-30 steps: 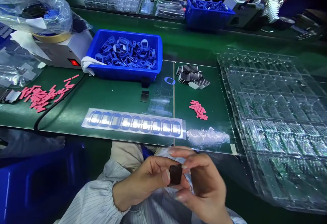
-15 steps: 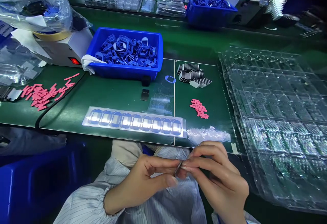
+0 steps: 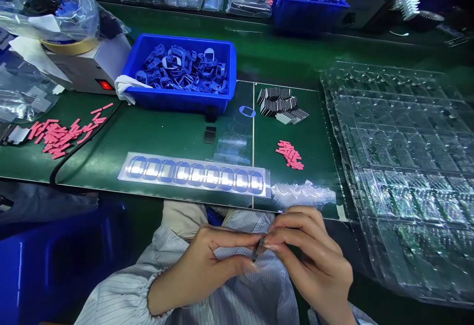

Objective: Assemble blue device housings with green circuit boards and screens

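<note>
While left hand (image 3: 205, 262) and right hand (image 3: 314, 263) pinch it, dark plate (image 3: 258, 249) edge-on, long axis leaning right

Nothing on the counter (image 3: 166, 132) could be read from where I stood. A label (image 3: 3, 38) at the far left edge carried dark print, too small and blurred to make out. The red switch (image 3: 104, 85) on the white box (image 3: 85, 65) glowed with no legible mark. The thin dark piece (image 3: 258, 249) pinched in the fingers (image 3: 237, 240) showed only its edge.
</note>
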